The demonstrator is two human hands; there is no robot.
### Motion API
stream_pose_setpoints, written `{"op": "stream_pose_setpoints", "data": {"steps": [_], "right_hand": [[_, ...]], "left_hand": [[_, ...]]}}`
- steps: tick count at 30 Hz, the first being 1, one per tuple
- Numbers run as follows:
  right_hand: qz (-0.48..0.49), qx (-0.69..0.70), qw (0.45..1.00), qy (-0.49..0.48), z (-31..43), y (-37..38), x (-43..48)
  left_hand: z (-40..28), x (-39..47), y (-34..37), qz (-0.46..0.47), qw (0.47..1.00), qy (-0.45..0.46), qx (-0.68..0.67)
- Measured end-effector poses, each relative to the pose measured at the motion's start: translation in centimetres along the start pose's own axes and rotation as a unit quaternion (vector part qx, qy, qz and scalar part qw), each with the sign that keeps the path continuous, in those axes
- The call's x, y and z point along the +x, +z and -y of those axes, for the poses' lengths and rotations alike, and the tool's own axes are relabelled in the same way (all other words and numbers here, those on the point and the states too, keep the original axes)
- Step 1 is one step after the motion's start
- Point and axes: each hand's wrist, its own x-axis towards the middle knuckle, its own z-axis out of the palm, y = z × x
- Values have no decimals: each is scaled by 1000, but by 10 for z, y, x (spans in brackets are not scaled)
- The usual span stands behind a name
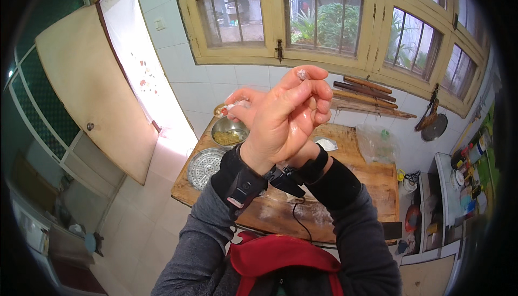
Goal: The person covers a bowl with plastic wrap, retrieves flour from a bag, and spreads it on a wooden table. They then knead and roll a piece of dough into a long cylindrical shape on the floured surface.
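Note:
My forearms cross at the wrists above a floured wooden table [344, 166]. In front, my left hand [287, 114] points up and to the right, fingers curled in and a small white clump, perhaps dough, by the thumb and index finger. Behind it, my right hand [245, 103] reaches left; white residue coats its fingertips, and I cannot tell whether they hold anything. Below the right hand is a steel bowl [230, 138] of yellow-green food. A perforated metal steamer plate [203, 168] lies nearer me. Pale dough [294, 195] shows partly beneath my wrists.
A dish of white powder [326, 144] and a clear plastic bag [378, 146] are on the table's right. Wooden rods [364, 95] and a skimmer [435, 128] hang on the wall. Shelves [445, 178] stand right; a door [97, 93] stands left. A black cable [299, 219] hangs from my wrist device.

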Motion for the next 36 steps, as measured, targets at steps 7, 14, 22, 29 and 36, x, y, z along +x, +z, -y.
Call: {"op": "stream_pose_setpoints", "data": {"steps": [7,14,22,29,36], "right_hand": [[-7,-241,969,55,-1,20,-14],[-33,-384,922,-33,11,23,-29],[-35,-435,896,-81,-5,11,-41],[-321,170,929,69,-9,-78,-37],[-426,244,870,-42,-3,-71,-28]], "left_hand": [[17,0,-2,-131,985,-73,90],[42,-6,4,-167,971,-168,15],[69,-17,15,-66,945,-134,291],[-5,-24,-42,-224,917,118,308],[50,-44,-131,-251,864,-281,334]]}}
